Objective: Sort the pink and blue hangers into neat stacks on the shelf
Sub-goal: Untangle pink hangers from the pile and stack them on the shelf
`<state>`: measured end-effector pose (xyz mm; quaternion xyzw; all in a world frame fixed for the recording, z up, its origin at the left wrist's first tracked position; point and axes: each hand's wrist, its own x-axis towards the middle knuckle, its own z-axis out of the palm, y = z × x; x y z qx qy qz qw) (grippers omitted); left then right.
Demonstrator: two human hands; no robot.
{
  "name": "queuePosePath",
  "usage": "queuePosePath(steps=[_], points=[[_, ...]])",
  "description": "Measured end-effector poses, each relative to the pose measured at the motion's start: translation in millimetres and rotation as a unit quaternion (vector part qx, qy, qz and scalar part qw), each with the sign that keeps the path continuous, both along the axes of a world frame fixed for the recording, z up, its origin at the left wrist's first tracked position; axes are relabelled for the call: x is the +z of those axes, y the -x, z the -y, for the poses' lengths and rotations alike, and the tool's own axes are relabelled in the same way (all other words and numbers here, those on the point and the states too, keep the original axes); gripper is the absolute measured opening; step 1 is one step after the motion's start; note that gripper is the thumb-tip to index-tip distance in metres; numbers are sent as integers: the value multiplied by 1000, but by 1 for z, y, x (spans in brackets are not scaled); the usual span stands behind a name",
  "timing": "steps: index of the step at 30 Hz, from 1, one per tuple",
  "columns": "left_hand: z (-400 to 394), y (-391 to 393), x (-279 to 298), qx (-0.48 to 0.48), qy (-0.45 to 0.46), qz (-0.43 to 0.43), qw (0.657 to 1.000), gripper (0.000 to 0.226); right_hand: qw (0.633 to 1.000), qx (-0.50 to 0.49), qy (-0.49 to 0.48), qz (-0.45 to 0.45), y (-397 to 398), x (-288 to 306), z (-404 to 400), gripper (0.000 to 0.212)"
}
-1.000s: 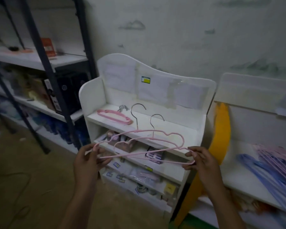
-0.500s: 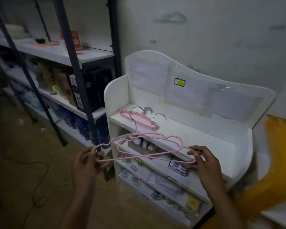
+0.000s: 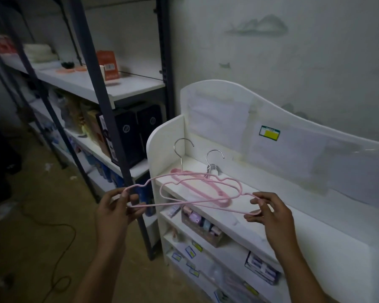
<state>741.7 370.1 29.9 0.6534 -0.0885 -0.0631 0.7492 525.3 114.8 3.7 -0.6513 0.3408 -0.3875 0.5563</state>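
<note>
This looks like a shop's stockroom. A dark metal rack point(image 3: 109, 119) left of the white display shelf point(image 3: 239, 217) holds boxed goods point(image 3: 138, 132), price labels point(image 3: 190, 251) line the white shelf's lower edges, and the stained wall point(image 3: 293, 51) behind it is bare.

Left hand point(image 3: 116, 209) and right hand point(image 3: 269, 212) pinched opposite ends of two pink hangers point(image 3: 195, 201), frame centre. A pink stack point(image 3: 206, 189) lay on the white shelf point(image 3: 260, 217) behind them.

An orange box point(image 3: 107, 64) stands on the metal rack point(image 3: 109, 88).
</note>
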Motion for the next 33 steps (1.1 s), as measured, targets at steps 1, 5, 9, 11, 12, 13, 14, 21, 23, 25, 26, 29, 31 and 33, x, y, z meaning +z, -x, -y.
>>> queuePosePath(steps=[1,5,9,11,12,13,14,21,23,25,26,29,31,33], points=[[7,-6,-1,1,-2,-2,1000,16,1000,1,0,-2,-7,-2,7,17],[31,-29,-9,8,-13,-14,1000,14,1000,-4,-5,-13,-27,-13,26,17],[52,-50,-15,-9,-27,-18,999,18,1000,-15,-8,-21,-41,-22,40,16],[63,-60,-17,-15,-32,-18,999,17,999,-25,-12,-26,-47,-27,47,16],[69,-67,-19,-19,-36,-20,999,17,999,-30,-15,-26,-51,-30,50,16],[74,-74,-21,-25,-38,-23,999,16,999,-37,-18,-27,-55,-33,53,15],[81,-81,-22,-33,-40,-26,998,15,998,-45,-22,-26,-60,-36,55,15],[123,-139,-33,-98,-35,-67,992,17,993,-101,-67,-15,-99,-60,56,15],[133,-158,-38,-114,-34,-84,989,13,990,-114,-83,-7,-111,-70,54,15],[141,-174,-44,-125,-35,-100,986,11,986,-130,-105,4,-123,-81,52,15],[145,-181,-45,-130,-37,-104,985,10,984,-137,-115,11,-128,-87,51,15],[154,-193,-50,-150,-44,-103,982,11,978,-157,-132,24,-143,-102,49,15],[158,-200,-53,-166,-47,-100,980,11,976,-171,-134,15,-148,-110,47,15],[163,-206,-55,-180,-45,-99,978,10,975,-184,-128,-6,-151,-114,46,15]])
